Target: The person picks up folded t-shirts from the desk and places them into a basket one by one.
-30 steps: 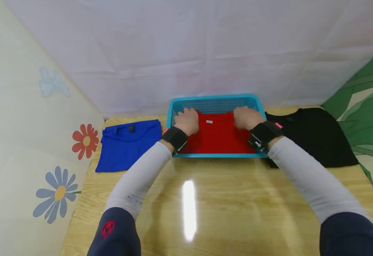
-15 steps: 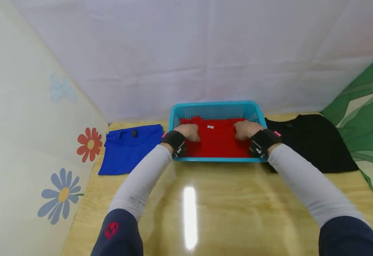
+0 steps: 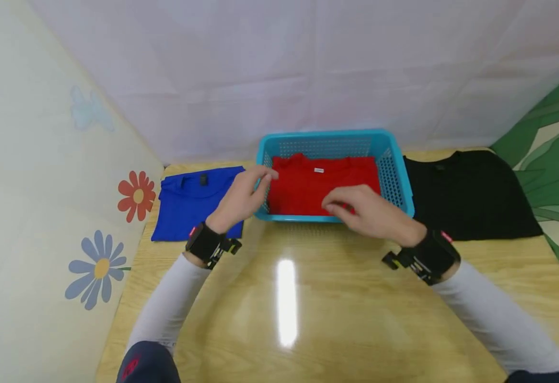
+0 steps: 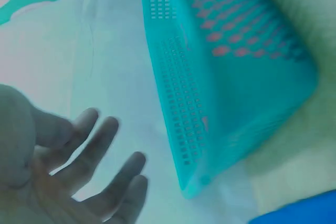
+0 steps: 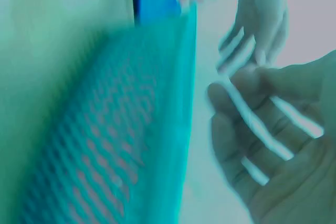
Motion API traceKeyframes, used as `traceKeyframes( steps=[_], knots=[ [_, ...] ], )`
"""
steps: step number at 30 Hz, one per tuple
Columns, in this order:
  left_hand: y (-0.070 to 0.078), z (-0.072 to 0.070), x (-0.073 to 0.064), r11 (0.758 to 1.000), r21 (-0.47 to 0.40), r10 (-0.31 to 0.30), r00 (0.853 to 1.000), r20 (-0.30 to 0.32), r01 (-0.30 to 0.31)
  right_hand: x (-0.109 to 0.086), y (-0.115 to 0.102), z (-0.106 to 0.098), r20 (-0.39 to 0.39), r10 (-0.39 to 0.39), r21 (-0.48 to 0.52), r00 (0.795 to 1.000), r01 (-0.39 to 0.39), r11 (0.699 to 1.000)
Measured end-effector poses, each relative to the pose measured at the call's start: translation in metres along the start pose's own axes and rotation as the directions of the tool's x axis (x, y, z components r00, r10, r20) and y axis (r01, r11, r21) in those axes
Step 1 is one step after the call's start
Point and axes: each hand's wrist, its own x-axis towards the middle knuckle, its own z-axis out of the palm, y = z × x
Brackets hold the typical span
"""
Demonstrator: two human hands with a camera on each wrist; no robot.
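Observation:
A folded red T-shirt [image 3: 327, 183] with a white neck label lies in the turquoise plastic basket [image 3: 325, 134] in the head view. My left hand [image 3: 243, 197] hovers over the basket's left front corner, fingers loosely bent and holding nothing. Over the front rim, right of its middle, hangs my right hand [image 3: 368, 210], also with nothing in it. The left wrist view shows the left hand [image 4: 79, 177] with fingers spread beside the basket [image 4: 252, 103]. In the right wrist view the right hand [image 5: 278, 135] has relaxed, half-bent fingers apart from the basket wall [image 5: 168, 129].
A folded blue T-shirt [image 3: 188, 205] lies left of the basket on the wooden table [image 3: 337, 298]. To the right is a black T-shirt [image 3: 471, 197], spread flat. A white cloth [image 3: 260, 64] hangs behind, and a flower-patterned wall [image 3: 35, 213] borders the left side.
Both hands have come up out of the basket and back toward the body, leaving the red T-shirt. The left hand has also shifted left. The shirt stays inside the basket.

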Motion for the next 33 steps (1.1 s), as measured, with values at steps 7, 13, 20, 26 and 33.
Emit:
traceKeyframes(
  steps=[7, 13, 20, 26, 33],
  knots=[
    [-0.007, 0.023, -0.056, 0.993, 0.096, 0.095, 0.972, -0.216, -0.076, -0.016, -0.023, 0.082, -0.053, -0.111, 0.235, 0.992, 0.12, 0.965],
    [-0.038, 0.031, -0.091, 0.992, 0.126, 0.032, 0.917, -0.398, 0.019, 0.01, -0.033, 0.137, -0.009, -0.113, 0.273, 0.994, 0.112, 0.956],
    [-0.079, 0.033, -0.113, 0.953, 0.22, -0.095, 0.897, -0.431, 0.207, 0.048, -0.052, 0.177, 0.049, -0.055, 0.174, 0.997, 0.046, 0.984],
    [-0.108, 0.02, -0.121, 0.876, 0.288, -0.241, 0.868, -0.434, 0.387, 0.083, -0.059, 0.194, 0.108, 0.009, -0.07, 0.994, -0.001, 0.998],
    [-0.111, 0.003, -0.127, 0.686, 0.333, -0.603, 0.762, -0.237, 0.646, 0.103, -0.065, 0.212, 0.262, 0.099, -0.182, 0.96, -0.052, 0.982]
  ],
)
